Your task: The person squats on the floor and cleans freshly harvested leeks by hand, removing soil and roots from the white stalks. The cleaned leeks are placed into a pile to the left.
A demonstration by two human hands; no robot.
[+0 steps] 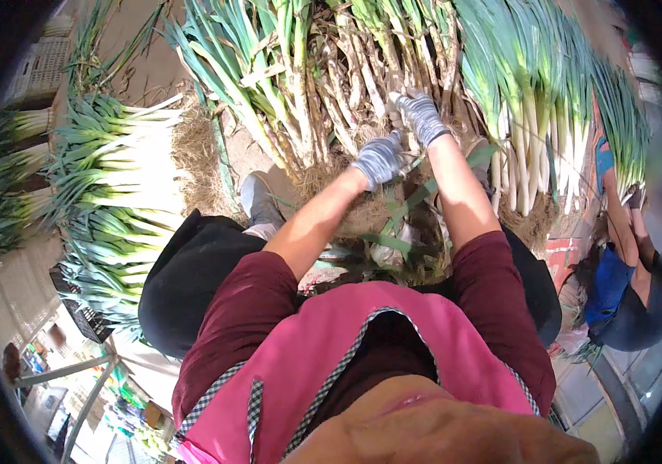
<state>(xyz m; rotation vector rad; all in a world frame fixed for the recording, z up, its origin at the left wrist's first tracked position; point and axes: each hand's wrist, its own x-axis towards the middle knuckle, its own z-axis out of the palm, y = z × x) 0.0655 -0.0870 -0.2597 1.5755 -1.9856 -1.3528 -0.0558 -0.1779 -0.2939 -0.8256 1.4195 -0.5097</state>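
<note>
My left hand (380, 161), in a grey-and-white knit glove, is by the root ends of a heap of soil-stained leeks (360, 75) with dry brown outer leaves. Slightly farther out, my right hand (421, 116), gloved alike, touches the lower stalks of that heap. Its fingers are bent, but what lies inside them is hidden. The left fingers are blurred, so any hold there is unclear. Below both hands, loose roots and torn green leaves (397, 246) lie between my feet.
Clean white-stemmed leeks (139, 168) are stacked at left, roots towards me. More cleaned leeks (534, 139) lie at right. Beyond them a co-worker's arm (618, 217) reaches towards another pile (621, 127). A plastic crate (38, 66) stands at far left. My shoe (260, 200) rests beside the roots.
</note>
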